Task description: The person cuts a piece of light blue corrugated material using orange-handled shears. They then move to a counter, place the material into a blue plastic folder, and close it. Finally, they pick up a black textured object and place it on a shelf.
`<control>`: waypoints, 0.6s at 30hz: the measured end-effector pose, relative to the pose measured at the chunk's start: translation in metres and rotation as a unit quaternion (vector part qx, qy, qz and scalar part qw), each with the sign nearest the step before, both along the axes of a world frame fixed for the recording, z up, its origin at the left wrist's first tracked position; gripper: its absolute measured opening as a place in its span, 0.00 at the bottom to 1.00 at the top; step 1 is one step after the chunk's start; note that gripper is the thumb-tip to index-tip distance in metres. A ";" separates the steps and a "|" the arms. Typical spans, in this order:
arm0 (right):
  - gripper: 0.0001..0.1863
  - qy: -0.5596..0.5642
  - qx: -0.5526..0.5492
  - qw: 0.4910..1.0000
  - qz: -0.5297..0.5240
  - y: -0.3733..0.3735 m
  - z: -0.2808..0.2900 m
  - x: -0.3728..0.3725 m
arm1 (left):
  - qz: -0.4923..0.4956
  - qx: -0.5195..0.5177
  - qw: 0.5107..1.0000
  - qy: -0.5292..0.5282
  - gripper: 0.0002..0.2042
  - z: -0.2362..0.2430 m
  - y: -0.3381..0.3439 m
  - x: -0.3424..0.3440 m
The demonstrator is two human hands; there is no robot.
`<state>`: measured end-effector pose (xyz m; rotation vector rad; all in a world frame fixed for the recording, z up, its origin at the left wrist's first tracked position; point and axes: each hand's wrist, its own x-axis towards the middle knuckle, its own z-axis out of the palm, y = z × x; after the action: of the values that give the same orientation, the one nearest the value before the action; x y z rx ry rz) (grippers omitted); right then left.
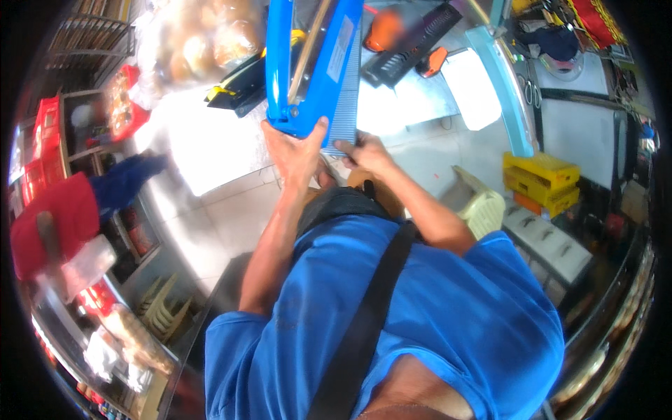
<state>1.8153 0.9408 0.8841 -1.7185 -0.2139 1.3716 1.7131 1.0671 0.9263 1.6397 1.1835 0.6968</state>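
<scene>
A blue hand-press heat sealer (323,77) is held up before me, its long arm apart from its base. My left hand (294,150) is closed around its near end, the thumb lying along the blue body. A grey ribbed panel (347,98) runs down the sealer's right side. At the panel's near corner, my right hand (367,154) has its fingers bent against the edge. Part of those fingers is hidden. Behind the sealer is a white table (203,150), with a black and yellow item (245,87) on its left.
A bag of bread rolls (217,38) lies far left. Beyond my right hand are a black slotted piece (413,45), an orange tool (385,29) and a light blue long-armed device (500,91). Yellow crates (542,175) and a cream plastic chair (484,210) stand to the right.
</scene>
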 end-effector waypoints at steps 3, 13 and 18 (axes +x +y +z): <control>0.16 -0.108 -0.068 0.986 0.104 -0.032 -0.003 0.004 | 0.027 -0.011 0.999 -0.028 0.34 -0.003 -0.007 0.005; 0.16 -0.226 -0.062 0.970 0.069 -0.131 0.019 -0.006 | 0.081 0.019 0.996 0.015 0.35 -0.025 -0.036 0.021; 0.17 -0.197 -0.032 0.977 0.070 -0.169 0.041 0.017 | 0.112 0.055 0.992 0.024 0.36 -0.048 -0.047 0.046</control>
<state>1.8320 0.7718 0.9252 -2.0530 -0.5261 1.1315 1.7588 1.0197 0.8785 1.6370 1.4003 0.8800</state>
